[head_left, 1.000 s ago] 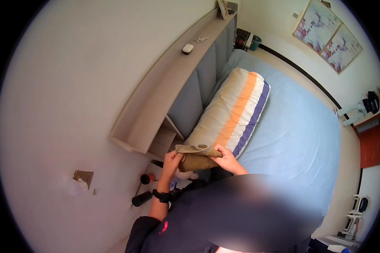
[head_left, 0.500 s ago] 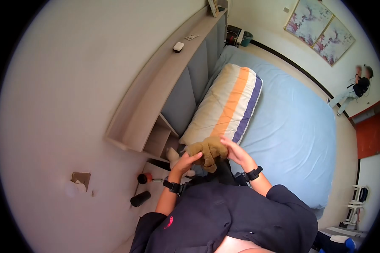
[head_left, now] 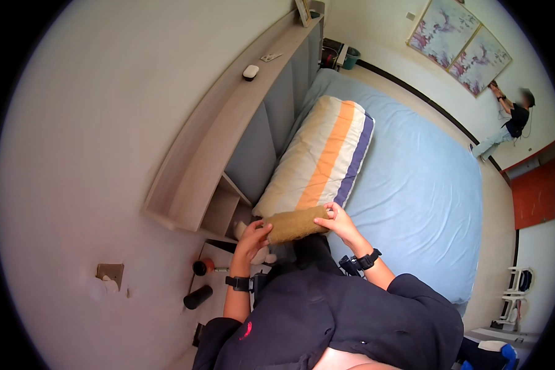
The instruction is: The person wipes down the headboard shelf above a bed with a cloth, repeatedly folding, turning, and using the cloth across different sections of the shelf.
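A brown cloth (head_left: pixel 297 226), folded into a long flat strip, is stretched between my two hands above the near end of the bed. My left hand (head_left: pixel 253 237) pinches its left end, thumb on top. At the other end, my right hand (head_left: pixel 338 221) grips the cloth between thumb and fingers. Just beyond the cloth lies a striped pillow or folded quilt (head_left: pixel 317 157) in cream, orange and purple. Under my left hand, a pale plush-looking object (head_left: pixel 262 256) is partly hidden.
A wooden headboard shelf (head_left: pixel 197 166) runs along the left, with a small white case (head_left: pixel 250 73) on it. A black cylinder (head_left: pixel 198 297) lies on the nightstand. The blue bed (head_left: pixel 422 197) fills the right. Another person (head_left: pixel 517 117) stands by the wall pictures (head_left: pixel 459 46).
The bunched brown cloth has been straightened into a flat strip, and my hands have moved a little apart. The other person has raised their arms towards the pictures.
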A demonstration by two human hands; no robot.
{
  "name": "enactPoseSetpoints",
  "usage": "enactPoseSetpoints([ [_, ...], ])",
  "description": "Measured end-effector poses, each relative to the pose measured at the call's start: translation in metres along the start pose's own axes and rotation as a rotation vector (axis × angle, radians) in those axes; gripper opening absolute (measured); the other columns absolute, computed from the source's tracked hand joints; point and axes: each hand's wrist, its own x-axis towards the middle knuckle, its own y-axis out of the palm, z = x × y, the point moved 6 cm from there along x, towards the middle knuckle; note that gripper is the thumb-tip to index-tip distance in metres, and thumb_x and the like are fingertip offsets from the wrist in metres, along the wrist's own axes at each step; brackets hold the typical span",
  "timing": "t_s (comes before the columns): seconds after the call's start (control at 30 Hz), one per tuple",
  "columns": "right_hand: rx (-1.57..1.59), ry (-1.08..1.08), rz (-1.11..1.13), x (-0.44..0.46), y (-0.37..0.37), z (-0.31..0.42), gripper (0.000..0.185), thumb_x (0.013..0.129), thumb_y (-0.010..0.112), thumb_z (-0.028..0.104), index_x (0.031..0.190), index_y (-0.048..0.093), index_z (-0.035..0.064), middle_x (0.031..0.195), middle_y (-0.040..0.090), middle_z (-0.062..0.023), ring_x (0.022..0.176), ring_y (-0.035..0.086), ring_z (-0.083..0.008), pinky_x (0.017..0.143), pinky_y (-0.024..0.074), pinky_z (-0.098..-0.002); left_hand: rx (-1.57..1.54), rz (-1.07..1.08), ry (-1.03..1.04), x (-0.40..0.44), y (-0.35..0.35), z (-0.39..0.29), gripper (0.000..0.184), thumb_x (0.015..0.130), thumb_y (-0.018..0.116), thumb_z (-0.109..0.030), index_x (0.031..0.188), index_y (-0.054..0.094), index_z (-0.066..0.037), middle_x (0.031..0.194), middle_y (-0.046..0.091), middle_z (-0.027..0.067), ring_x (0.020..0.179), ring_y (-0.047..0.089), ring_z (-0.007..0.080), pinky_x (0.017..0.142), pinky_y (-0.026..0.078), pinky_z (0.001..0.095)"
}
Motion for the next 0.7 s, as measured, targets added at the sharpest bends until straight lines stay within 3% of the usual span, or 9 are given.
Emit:
enactPoseSetpoints([
  [0.1,-0.288,0.0,-0.003,0.003,-0.003,-0.007,0.052,0.086,0.07,0.005,0.129,0.04,0.0048,0.105,0.066,-0.0102,0.093,0.064,-0.0109,0.08,0.0501,-0.023,-0.064,-0.016,0.08,-0.006,0.005,-0.001,0.082,0.083,0.076,-0.013,0.145,0.023,-0.005,0.118,0.061,0.0127,0.106,0.06,0.0182,0.088,0.051,0.0337],
  [0.17,0.065,-0.223,0.064,-0.001,0.007,0.004,0.053,0.085,0.069,0.003,0.13,0.043,0.0087,0.084,0.057,0.0007,0.079,0.058,-0.0057,0.071,0.0467,-0.0202,0.111,0.104,0.345,-0.022,0.028,-0.026,0.098,0.079,0.077,-0.003,0.148,0.007,-0.01,0.128,0.054,0.0156,0.109,0.059,0.0193,0.089,0.05,0.0345],
  [0.23,-0.01,-0.306,0.091,0.002,0.004,0.014,0.047,0.085,0.068,-0.001,0.127,0.049,0.006,0.088,0.059,0.0015,0.082,0.059,-0.0051,0.071,0.0482,-0.0214,0.096,0.118,0.376,-0.021,0.029,-0.029,0.089,0.078,0.076,-0.001,0.148,0.02,-0.01,0.134,0.049,0.0155,0.112,0.057,0.0183,0.089,0.05,0.0327],
  [0.3,-0.384,-0.191,0.106,-0.004,0.004,0.022,0.041,0.084,0.067,-0.002,0.123,0.056,0.004,0.102,0.064,-0.0002,0.088,0.06,-0.0064,0.074,0.0503,-0.0244,0.405,0.088,0.312,-0.014,0.022,-0.027,0.08,0.078,0.075,0.0,0.145,0.034,-0.006,0.136,0.049,0.0134,0.114,0.056,0.0182,0.09,0.049,0.0299],
  [0.33,-0.29,-0.318,0.058,-0.01,0.006,0.036,0.033,0.084,0.068,0.002,0.117,0.064,0.0028,0.103,0.07,-0.0064,0.085,0.064,-0.01,0.073,0.0515,-0.0271,0.294,0.071,0.317,-0.026,0.03,-0.038,0.068,0.076,0.079,-0.003,0.137,0.049,-0.003,0.126,0.054,0.0089,0.1,0.058,0.0139,0.083,0.049,0.0261],
  [0.37,-0.287,-0.312,0.056,-0.014,0.005,0.041,0.033,0.084,0.068,0.002,0.117,0.064,0.0028,0.103,0.07,-0.0064,0.085,0.064,-0.01,0.073,0.0515,-0.0271,0.294,0.072,0.31,-0.02,0.024,-0.038,0.068,0.076,0.079,-0.003,0.137,0.049,-0.003,0.126,0.054,0.0089,0.1,0.058,0.0139,0.083,0.049,0.0261],
  [0.47,-0.691,-0.394,-0.071,-0.016,0.0,0.057,0.022,0.084,0.069,0.011,0.105,0.071,0.0056,0.091,0.069,-0.0174,0.078,0.068,-0.028,0.072,0.0533,-0.0319,0.592,0.044,0.476,-0.018,0.02,-0.051,0.057,0.072,0.084,-0.015,0.122,0.062,0.001,0.09,0.055,0.0025,0.075,0.05,0.0112,0.066,0.044,0.0272],
  [0.5,-0.689,-0.376,-0.053,-0.018,0.0,0.051,0.022,0.084,0.069,0.011,0.105,0.071,0.0056,0.091,0.069,-0.0174,0.078,0.068,-0.028,0.072,0.0533,-0.0319,0.805,-0.021,0.527,-0.029,0.027,-0.066,0.05,0.072,0.083,-0.017,0.117,0.065,-0.001,0.088,0.056,0.0047,0.075,0.053,0.0139,0.067,0.045,0.0288],
  [0.7,-0.825,-0.745,-0.229,0.007,-0.006,0.09,0.019,0.08,0.071,0.009,0.1,0.073,0.0082,0.091,0.064,-0.0106,0.082,0.064,-0.0287,0.074,0.0522,-0.0363,0.991,-0.288,0.788,-0.021,0.045,-0.132,0.028,0.074,0.072,-0.011,0.099,0.067,-0.001,0.093,0.058,0.0135,0.082,0.059,0.027,0.07,0.048,0.0353],
])
